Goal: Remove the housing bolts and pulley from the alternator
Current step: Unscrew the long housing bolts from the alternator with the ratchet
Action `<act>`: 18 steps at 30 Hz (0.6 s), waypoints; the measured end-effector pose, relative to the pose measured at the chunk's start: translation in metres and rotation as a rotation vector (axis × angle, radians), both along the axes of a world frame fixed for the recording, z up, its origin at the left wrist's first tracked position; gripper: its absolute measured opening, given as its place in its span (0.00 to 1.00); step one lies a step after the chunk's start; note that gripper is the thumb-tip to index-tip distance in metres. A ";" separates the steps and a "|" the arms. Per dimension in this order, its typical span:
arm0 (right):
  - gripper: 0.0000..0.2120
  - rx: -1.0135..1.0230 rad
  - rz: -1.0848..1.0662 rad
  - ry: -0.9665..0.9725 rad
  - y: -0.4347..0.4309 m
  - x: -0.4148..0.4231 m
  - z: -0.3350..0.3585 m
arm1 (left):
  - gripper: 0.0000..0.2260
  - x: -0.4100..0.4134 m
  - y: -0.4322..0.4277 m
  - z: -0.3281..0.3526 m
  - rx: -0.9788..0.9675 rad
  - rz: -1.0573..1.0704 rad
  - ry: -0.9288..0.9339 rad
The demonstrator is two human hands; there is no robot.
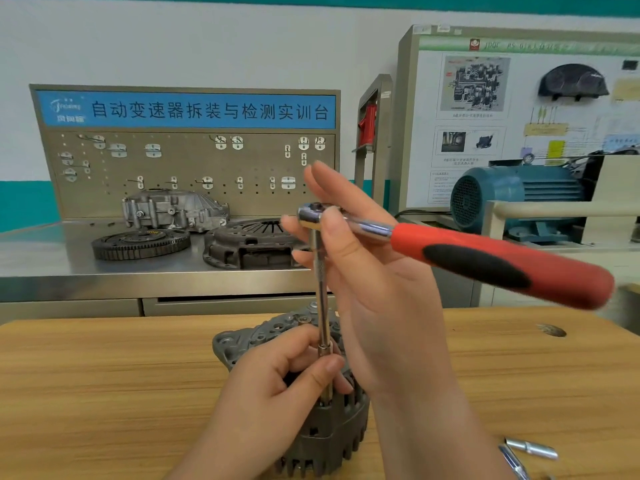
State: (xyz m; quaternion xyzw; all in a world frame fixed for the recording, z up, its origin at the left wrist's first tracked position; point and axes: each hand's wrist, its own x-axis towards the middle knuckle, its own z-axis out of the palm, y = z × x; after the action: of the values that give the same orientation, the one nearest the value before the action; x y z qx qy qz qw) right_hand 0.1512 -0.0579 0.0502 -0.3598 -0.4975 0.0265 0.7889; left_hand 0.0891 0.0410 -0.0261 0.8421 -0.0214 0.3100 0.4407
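Alternator (329, 441) stands on the wooden table (104, 375) at six o'clock in the head view. An extension bar (321, 299) rises upright from its top to the ratchet (485, 261), whose red handle points toward four o'clock. The left hand (270, 393) pinches the bar's lower end between thumb and fingers, just above the housing. The right hand (374, 299) holds the ratchet head, thumb in front, fingers nearly straight behind. Loose metal pieces (531, 448) lie at five o'clock. At ten o'clock, a steel bench (52, 265) bears a toothed flywheel (140, 242).
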 end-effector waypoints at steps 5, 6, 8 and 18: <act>0.19 -0.022 0.178 0.162 -0.002 0.005 0.000 | 0.15 -0.002 -0.002 0.000 0.000 -0.006 -0.012; 0.22 -0.042 0.172 0.172 -0.002 0.006 0.000 | 0.15 -0.003 -0.002 0.001 0.011 -0.003 -0.008; 0.22 -0.061 0.142 0.168 -0.002 0.006 0.000 | 0.15 -0.003 -0.003 0.002 0.027 0.009 0.008; 0.12 -0.001 0.135 0.109 -0.001 0.000 0.000 | 0.16 -0.001 -0.003 0.000 -0.044 0.013 -0.016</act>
State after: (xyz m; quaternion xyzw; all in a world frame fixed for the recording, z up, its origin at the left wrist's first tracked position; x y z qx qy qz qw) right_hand 0.1514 -0.0585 0.0506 -0.3238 -0.4770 0.0996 0.8110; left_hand 0.0877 0.0381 -0.0256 0.8299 -0.0124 0.3198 0.4569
